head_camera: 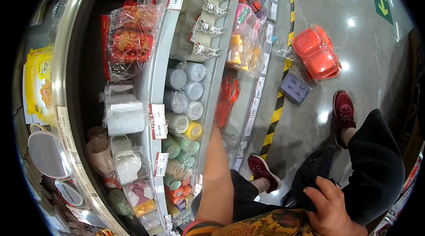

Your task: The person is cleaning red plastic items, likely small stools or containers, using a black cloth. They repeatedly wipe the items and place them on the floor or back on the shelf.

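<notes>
My left forearm (217,173) reaches into the lower shelf, and the shelf above hides my left hand. Just past the visible end of that arm lies a red plastic item in clear wrap (226,101). My right hand (328,202) is low in front of my body, its fingers curled over black fabric (310,171); whether it grips the fabric is unclear. On the floor ahead are red plastic containers in clear wrap (315,53). Beside them is a wrapped blue-purple item (295,88) with dark oval marks.
Wrapped cups (186,86) fill the middle shelf, below a row of metal clips (209,28). Higher up are red patterned packs (131,46) and white mugs (127,166). Price-tag rails edge the shelves. Black-and-yellow tape (277,113) runs along the floor near my maroon shoes (264,174).
</notes>
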`<state>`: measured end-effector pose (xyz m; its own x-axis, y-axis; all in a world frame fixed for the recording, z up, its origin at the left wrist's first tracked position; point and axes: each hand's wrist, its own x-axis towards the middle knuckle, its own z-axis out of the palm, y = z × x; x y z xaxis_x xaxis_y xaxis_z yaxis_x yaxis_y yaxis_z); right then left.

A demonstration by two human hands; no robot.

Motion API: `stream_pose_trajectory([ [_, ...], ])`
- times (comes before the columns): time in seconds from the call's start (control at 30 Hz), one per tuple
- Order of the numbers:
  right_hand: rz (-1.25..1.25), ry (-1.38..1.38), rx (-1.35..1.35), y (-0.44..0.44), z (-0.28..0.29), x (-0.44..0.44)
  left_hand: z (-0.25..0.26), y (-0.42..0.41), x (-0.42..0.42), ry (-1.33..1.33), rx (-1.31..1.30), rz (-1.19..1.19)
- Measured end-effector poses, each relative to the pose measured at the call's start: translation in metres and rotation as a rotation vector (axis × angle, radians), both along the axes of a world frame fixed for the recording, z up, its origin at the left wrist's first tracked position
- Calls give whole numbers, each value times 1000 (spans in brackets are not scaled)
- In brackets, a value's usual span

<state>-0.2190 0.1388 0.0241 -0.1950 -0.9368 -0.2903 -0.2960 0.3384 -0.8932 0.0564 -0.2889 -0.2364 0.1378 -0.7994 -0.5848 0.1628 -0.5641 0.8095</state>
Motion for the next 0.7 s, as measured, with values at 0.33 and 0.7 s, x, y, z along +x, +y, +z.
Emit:
stream_pose_trajectory([
  [0.33, -2, 69, -19, 6, 5, 0, 27, 32, -6, -466, -131, -59],
  [0.7, -163, 199, 3, 15, 4, -11, -3, 214, -215, -673, -905, -1031],
])
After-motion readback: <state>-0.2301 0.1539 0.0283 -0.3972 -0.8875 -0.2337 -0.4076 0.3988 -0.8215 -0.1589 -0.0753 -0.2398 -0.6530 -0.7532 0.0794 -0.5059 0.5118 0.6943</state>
